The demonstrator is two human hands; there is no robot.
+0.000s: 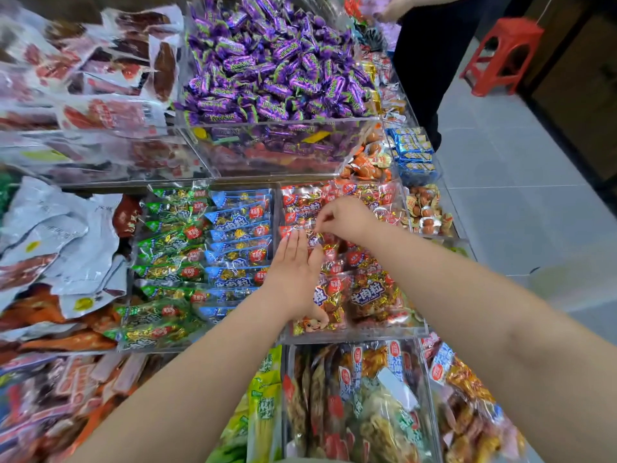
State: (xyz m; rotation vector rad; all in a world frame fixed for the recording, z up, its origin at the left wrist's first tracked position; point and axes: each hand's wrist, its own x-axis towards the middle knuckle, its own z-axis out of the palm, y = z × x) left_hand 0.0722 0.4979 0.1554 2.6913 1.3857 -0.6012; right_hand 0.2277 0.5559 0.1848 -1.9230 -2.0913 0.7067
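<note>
Forearms (200, 379) run off the near edge, elbows cut off. The left hand (293, 272) lies flat, fingers straight and together, on glossy red packets (370, 295) in the clear plastic bin (354, 336), centre right. The right hand (347, 217) pinches one crinkly packet (309, 234) at the far end; glare blurs its print.

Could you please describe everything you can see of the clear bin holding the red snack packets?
The clear bin looks like glossy transparent plastic, rectangular and open-topped, standing level right of the blue packets. Overlapping rows of red packets fill it. The left hand lies flat on them; the right hand pinches one.
</note>
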